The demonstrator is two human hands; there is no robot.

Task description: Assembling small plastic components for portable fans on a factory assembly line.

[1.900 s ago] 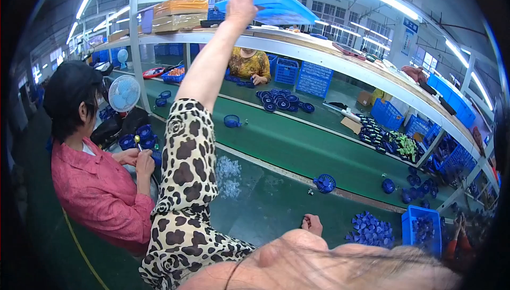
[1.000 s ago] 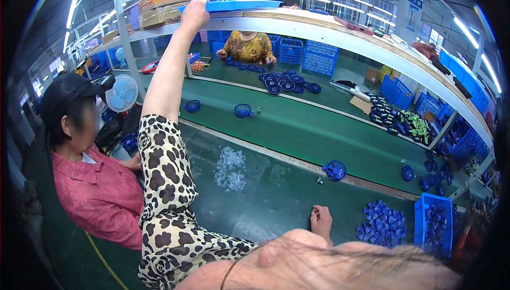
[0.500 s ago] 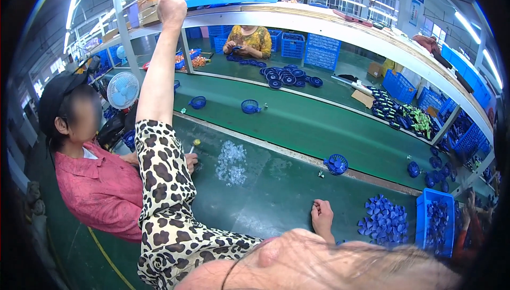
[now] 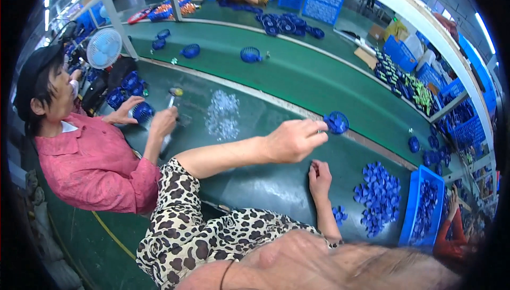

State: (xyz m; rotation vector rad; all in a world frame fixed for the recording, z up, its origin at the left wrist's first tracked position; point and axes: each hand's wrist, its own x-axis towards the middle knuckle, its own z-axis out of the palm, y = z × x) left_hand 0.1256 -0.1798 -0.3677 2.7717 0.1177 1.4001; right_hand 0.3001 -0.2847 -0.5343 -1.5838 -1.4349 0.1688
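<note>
My left hand reaches across the bench with bent fingers. Its fingertips pinch the near rim of a round blue basket-shaped part, which sits at the edge between bench and belt with blue pieces inside. Closer to me, my right hand rests on the green bench with curled fingers; whatever they may hold is hidden. To its right lies a pile of small blue plastic pieces, with a smaller cluster by my right forearm. Small clear pieces are spread left of my left hand.
A green belt runs behind the bench, carrying another blue basket-shaped part. A blue bin of small pieces stands at the right. On the left, a co-worker in a pink shirt holds a tool. White posts frame the station.
My left hand has come down from the overhead shelf to the blue basket-shaped part. My right hand stays on the bench. The view has tilted downward, and the co-worker's hands have shifted.
</note>
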